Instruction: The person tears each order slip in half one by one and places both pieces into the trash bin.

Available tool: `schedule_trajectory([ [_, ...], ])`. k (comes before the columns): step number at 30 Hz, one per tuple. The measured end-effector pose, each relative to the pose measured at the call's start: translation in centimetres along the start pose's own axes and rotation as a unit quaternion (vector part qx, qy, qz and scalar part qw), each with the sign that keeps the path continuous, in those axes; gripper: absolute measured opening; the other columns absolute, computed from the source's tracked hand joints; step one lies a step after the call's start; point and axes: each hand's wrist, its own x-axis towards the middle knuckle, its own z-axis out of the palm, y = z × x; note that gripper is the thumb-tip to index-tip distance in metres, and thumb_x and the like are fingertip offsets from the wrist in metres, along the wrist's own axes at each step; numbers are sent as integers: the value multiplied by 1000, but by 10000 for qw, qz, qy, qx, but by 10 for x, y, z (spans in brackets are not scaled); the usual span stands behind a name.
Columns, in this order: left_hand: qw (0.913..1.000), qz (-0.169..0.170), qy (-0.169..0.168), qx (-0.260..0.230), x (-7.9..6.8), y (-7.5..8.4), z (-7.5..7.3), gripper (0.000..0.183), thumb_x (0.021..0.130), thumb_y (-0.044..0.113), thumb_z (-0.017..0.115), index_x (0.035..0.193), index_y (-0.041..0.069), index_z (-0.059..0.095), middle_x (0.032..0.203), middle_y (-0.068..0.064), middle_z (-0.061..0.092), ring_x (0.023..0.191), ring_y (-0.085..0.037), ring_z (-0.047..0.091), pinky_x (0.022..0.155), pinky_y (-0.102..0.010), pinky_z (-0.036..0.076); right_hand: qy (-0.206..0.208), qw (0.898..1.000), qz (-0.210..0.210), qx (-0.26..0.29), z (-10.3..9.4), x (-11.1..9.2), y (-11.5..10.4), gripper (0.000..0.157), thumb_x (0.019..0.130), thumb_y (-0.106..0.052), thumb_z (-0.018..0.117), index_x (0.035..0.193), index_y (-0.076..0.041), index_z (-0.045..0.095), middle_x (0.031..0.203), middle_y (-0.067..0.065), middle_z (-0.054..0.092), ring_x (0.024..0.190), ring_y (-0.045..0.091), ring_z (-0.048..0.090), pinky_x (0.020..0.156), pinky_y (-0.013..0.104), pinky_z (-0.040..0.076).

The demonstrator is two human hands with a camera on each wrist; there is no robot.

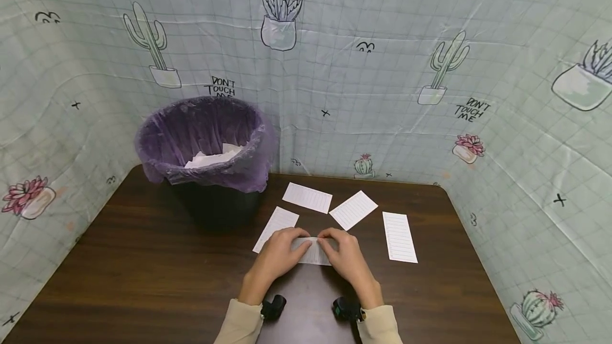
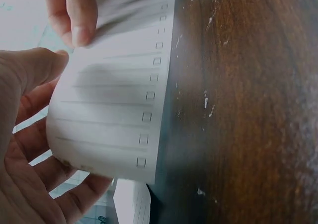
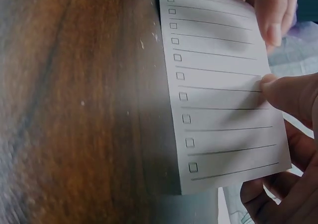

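A white checklist sheet (image 1: 314,254), printed with lines and small checkboxes, is held up by its far long edge at the front of the table. My left hand (image 1: 282,250) pinches that edge between thumb and fingers. Close beside it, my right hand (image 1: 345,257) pinches the same edge. In the left wrist view the paper (image 2: 109,100) bows slightly, its checkbox side near the tabletop. The right wrist view shows the sheet (image 3: 218,95) whole, with the right thumb (image 3: 285,95) on its printed face.
Several similar lined sheets lie beyond the hands, one (image 1: 400,238) to the right, one (image 1: 307,198) near the back edge. A black bin with a purple liner (image 1: 260,137) stands back left, white paper (image 1: 210,159) inside. Patterned cloth (image 1: 325,78) surrounds the brown table (image 1: 143,264).
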Motion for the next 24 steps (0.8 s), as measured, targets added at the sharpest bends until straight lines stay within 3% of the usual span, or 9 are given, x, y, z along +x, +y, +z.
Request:
schedule_trajectory([
  [6, 9997, 85, 63, 205, -1, -1, 3, 8, 96, 20, 73, 92, 14, 78, 91, 1, 75, 89, -20, 70, 80, -38, 55, 216, 9996, -109, 155, 1, -6, 6, 7, 95, -14, 74, 93, -8, 77, 91, 1, 76, 89, 22, 71, 82, 40, 56],
  [11, 9995, 97, 143, 257, 2, -2, 2, 8, 96, 20, 73, 91, 15, 78, 91, 2, 74, 88, -20, 69, 81, -38, 56, 236, 9994, -146, 192, 0, -3, 6, 2, 94, -12, 75, 92, -12, 77, 91, 0, 76, 89, 20, 71, 82, 40, 56],
  [24, 9973, 28, -444, -576, 0, -14, -9, 10, 99, 19, 70, 98, 16, 79, 96, 3, 78, 90, -14, 73, 85, -34, 58, -20, 9991, -116, 410, 5, -4, -1, 4, 95, -14, 74, 94, -10, 76, 93, -1, 76, 92, 20, 68, 82, 38, 55],
])
